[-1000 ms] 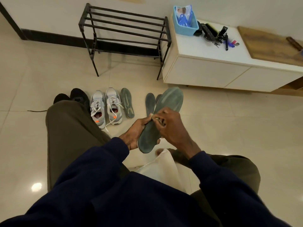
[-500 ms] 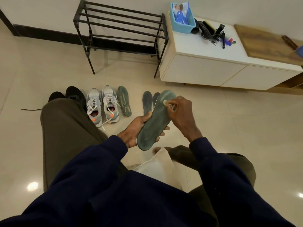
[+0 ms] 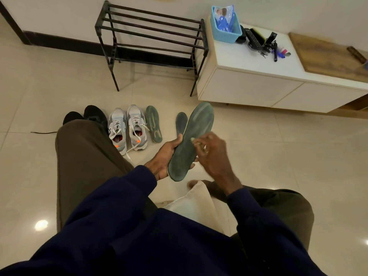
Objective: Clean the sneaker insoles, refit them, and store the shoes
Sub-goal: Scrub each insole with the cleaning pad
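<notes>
My left hand [image 3: 164, 157] grips a dark grey-green insole [image 3: 191, 140] from below, its toe end pointing away from me. My right hand [image 3: 212, 154] pinches a small pale wipe [image 3: 194, 140] against the middle of that insole. On the floor beyond lie a pair of grey sneakers [image 3: 127, 129], a second insole [image 3: 153, 123] beside them and a third insole [image 3: 180, 122] partly hidden behind the held one. A black pair of shoes [image 3: 90, 114] peeks out past my left knee.
A black metal shoe rack [image 3: 151, 36] stands against the wall. To its right is a low white cabinet [image 3: 258, 80] carrying a blue basket [image 3: 226, 26], small tools and a wooden board [image 3: 328, 54]. A white cloth [image 3: 191, 200] lies between my legs.
My right hand has slid the wipe from the insole's toe end back down to its middle. The left hand keeps the same hold on the insole.
</notes>
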